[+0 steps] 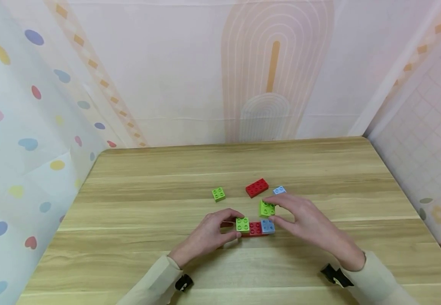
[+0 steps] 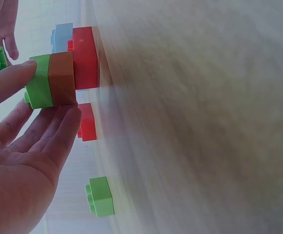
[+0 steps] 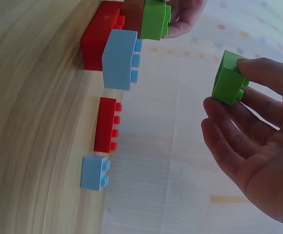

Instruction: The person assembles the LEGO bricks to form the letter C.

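A small assembly lies near the front of the table, with a long red brick (image 1: 255,229) as its base. On its left end a brown brick (image 2: 62,78) carries a green brick (image 1: 242,225); a light blue brick (image 1: 268,226) sits on the right end. My left hand (image 1: 216,231) grips the green-and-brown stack from the left, thumb and fingers on opposite sides. Between thumb and fingertips my right hand (image 1: 308,217) pinches another green brick (image 3: 228,78), raised above and just behind the blue end. Its hollow underside partly shows in the left wrist view.
Behind the assembly lie a loose green brick (image 1: 218,194), a loose red brick (image 1: 257,187) and a small light blue brick (image 1: 279,190), partly covered by the right hand in the head view. Patterned cloth (image 1: 175,76) hangs along the back and sides of the wooden table (image 1: 136,212).
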A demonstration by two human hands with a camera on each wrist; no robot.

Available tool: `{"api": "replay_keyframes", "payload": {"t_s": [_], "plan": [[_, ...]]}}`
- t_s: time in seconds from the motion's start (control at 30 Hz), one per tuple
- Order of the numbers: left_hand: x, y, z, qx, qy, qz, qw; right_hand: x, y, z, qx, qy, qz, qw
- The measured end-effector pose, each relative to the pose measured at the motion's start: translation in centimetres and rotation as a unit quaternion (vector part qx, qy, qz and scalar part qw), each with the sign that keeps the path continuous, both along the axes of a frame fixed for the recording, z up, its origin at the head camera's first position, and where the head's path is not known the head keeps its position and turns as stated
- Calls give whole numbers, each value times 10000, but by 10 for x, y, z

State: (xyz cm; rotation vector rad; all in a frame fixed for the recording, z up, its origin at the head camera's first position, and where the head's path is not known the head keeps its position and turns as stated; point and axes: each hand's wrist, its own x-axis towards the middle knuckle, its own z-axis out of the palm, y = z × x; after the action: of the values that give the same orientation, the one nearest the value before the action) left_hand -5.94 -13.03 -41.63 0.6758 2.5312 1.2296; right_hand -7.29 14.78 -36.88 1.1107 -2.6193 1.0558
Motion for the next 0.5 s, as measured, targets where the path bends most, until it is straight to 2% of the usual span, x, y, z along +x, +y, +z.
{"api": "replay_keyframes", "payload": {"t_s": [0.3,0.5], "plan": [[0,1,-3,-35,408,-57,9991,0,-9,1,-39,-121,175,9998],[1,1,-3,-48,547,-51,9985,0,-15,-1,-20,-153,257,9996]]}}
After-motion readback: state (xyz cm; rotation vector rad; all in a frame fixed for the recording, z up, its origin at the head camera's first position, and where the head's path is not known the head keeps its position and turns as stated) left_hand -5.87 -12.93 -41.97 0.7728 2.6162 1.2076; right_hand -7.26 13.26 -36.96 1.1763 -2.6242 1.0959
